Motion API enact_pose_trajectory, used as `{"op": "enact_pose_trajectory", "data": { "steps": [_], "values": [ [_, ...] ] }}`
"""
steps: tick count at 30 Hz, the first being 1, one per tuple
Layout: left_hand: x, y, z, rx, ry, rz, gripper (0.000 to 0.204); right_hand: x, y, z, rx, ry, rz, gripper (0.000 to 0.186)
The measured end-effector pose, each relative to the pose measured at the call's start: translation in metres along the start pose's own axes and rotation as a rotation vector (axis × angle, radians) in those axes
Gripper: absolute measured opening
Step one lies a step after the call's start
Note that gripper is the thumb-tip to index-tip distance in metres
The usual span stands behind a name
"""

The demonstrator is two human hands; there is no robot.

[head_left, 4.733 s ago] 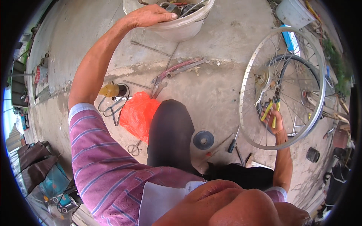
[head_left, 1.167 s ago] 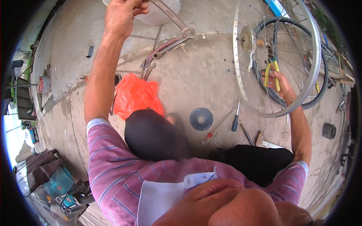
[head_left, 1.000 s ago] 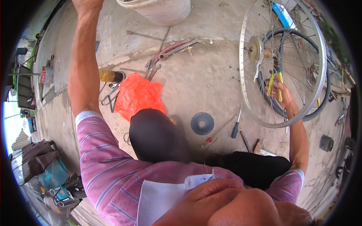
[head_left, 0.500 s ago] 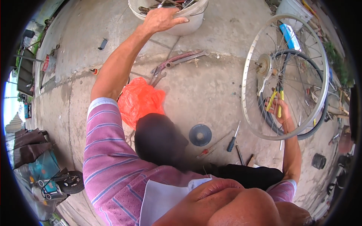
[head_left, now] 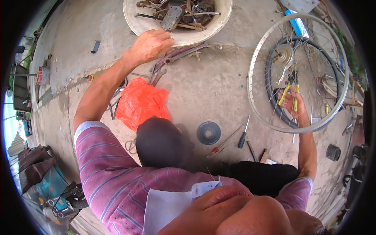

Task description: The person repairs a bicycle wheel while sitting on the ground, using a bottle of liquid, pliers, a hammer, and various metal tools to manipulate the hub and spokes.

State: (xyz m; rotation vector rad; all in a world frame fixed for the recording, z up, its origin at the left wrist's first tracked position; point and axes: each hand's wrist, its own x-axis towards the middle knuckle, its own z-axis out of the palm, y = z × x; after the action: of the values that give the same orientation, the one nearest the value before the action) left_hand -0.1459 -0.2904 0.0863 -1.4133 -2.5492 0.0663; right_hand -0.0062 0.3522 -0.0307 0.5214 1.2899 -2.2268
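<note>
My left hand point(head_left: 152, 45) is closed on the near rim of a white bucket point(head_left: 190, 40). The bucket tips toward me, showing metal tools and parts inside, among them a grey metal block point(head_left: 172, 18). Over on the right, my right hand point(head_left: 296, 106) is wrapped round yellow-handled pliers point(head_left: 283, 96). Their dark jaws point away from me, among the spokes of a bare bicycle wheel point(head_left: 250, 74). At the wheel's middle sits a metal hub point(head_left: 282, 55). Part of my right hand is behind the spokes.
An orange plastic bag point(head_left: 141, 100) lies near my left knee. Wrenches point(head_left: 158, 76) lie beyond it. A dark disc point(head_left: 208, 133) and a blue-handled screwdriver point(head_left: 242, 139) rest on the concrete. Behind the wheel are a black tyre point(head_left: 270, 62) and a blue-and-white box point(head_left: 298, 25).
The bucket has come nearer and tipped toward me, with my left hand on its rim. My right hand still holds the pliers; their handles now look wider apart.
</note>
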Motion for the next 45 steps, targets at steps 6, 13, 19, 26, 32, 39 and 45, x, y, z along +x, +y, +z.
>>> {"op": "enact_pose_trajectory", "data": {
  "steps": [6, 13, 19, 26, 32, 39, 45],
  "values": [
    [0.029, 0.048, 0.003, 0.006, 0.04, -0.03, 0.023, 0.005, -0.001, 0.009, -0.069, 0.013, -0.045, 0.068],
    [0.036, 0.127, -0.023, -0.286, 0.031, -0.29, 0.03, 0.011, 0.003, 0.009, -0.113, -0.011, -0.047, 0.072],
    [0.067, 0.11, -0.05, -0.567, -0.328, -0.364, 0.044, -0.001, -0.001, 0.006, -0.083, -0.042, -0.029, 0.062],
    [0.153, -0.025, 0.048, -0.383, -0.15, -0.394, 0.027, -0.002, -0.004, 0.019, -0.083, 0.012, 0.0, 0.067],
    [0.175, -0.033, 0.131, -0.296, -0.53, -0.382, 0.037, -0.006, -0.003, 0.03, -0.194, 0.045, 0.024, 0.069],
    [0.175, -0.038, 0.15, -0.346, -0.564, -0.273, 0.042, -0.001, 0.004, 0.026, -0.323, 0.084, -0.044, 0.077],
    [0.172, -0.044, 0.154, -0.313, -0.575, -0.261, 0.046, 0.008, 0.002, 0.033, -0.32, 0.052, -0.036, 0.085]
  ]
}}
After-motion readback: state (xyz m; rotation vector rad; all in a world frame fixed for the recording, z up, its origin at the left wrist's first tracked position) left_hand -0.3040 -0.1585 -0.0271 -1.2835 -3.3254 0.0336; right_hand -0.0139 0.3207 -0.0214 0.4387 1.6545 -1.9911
